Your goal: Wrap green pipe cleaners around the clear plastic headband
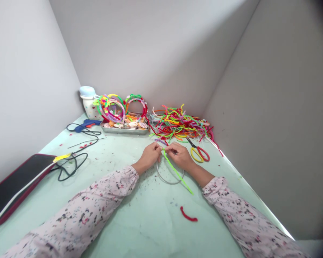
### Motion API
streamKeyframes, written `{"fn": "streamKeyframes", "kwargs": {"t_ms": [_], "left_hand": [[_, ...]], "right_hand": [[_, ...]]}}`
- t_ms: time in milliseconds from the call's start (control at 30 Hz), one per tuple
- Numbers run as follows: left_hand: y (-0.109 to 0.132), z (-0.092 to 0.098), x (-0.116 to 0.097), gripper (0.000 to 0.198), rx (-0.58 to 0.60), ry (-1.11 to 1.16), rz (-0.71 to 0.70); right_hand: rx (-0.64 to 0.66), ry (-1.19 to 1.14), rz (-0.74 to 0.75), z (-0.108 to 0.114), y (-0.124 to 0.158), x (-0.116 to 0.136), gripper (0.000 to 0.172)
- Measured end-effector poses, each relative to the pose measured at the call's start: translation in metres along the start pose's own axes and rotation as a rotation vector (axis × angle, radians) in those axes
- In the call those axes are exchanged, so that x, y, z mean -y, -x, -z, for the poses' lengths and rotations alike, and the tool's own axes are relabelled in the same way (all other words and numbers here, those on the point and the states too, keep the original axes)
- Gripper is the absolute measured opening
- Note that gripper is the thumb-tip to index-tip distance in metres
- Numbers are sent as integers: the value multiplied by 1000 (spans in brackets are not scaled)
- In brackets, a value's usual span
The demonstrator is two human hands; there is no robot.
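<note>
My left hand (152,156) and my right hand (179,154) meet near the middle of the table, fingers pinched together. Between them they hold a bright green pipe cleaner (175,170) and the top of a thin grey hoop (169,182). One end of the pipe cleaner sits at the fingertips on the hoop; its long free end slants down to the right across it. How far it wraps the hoop is hidden by my fingers. Scissors (200,153) with yellow and red handles lie right of my right hand. A short red pipe cleaner piece (188,215) lies nearer me.
Behind my hands is a tangled pile of coloured pipe cleaners (180,123). A metal tray (123,131) holds shell-like pieces and decorated headbands (115,109). To the left are a white cup (90,105), a blue glue gun (87,124), black cable (76,168) and a dark flat device (18,182).
</note>
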State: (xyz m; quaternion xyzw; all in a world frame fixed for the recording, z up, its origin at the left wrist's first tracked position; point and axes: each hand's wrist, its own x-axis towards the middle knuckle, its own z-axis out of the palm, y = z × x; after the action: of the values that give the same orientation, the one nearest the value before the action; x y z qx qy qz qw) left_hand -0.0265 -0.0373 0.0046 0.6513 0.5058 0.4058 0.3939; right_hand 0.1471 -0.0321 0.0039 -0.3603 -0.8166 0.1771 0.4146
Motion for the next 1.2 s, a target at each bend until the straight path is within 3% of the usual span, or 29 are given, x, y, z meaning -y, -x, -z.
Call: {"fn": "streamKeyframes", "kwargs": {"t_ms": [1200], "left_hand": [[-1, -1, 1, 17, 16, 39, 10]], "right_hand": [[-37, -12, -13, -1, 1, -1, 17]]}}
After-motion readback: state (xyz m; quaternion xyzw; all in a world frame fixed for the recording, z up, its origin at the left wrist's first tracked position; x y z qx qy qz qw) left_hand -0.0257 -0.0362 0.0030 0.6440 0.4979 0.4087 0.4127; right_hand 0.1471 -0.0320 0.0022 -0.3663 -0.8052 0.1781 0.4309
